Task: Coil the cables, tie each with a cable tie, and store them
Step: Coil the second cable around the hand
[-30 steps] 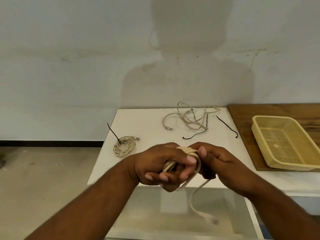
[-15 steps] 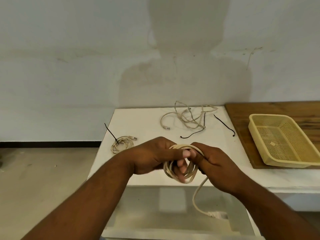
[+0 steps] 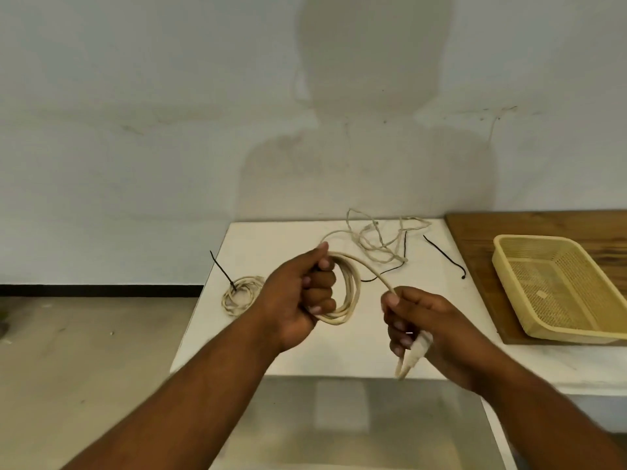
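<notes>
My left hand (image 3: 298,296) grips a coil of cream cable (image 3: 349,293) above the white table (image 3: 305,354), fingers curled through the loops. The cable's free end runs right to my right hand (image 3: 424,323), which holds it near the plug (image 3: 412,356); the plug sticks out below my fingers. A tied coil (image 3: 241,295) with a black tie sticking up lies at the table's left edge. A loose tangled cable (image 3: 376,239) lies at the back. Two black cable ties (image 3: 444,256) (image 3: 390,271) lie near it.
A yellow plastic basket (image 3: 509,259) sits on a wooden board (image 3: 475,239) to the right. A grey wall stands right behind the table. Bare floor lies to the left, beyond the table's edge.
My hands have moved apart. The right hand slid down the cable's tail to the plug end and pulled it to the right, while the left hand kept the coil and lifted it.
</notes>
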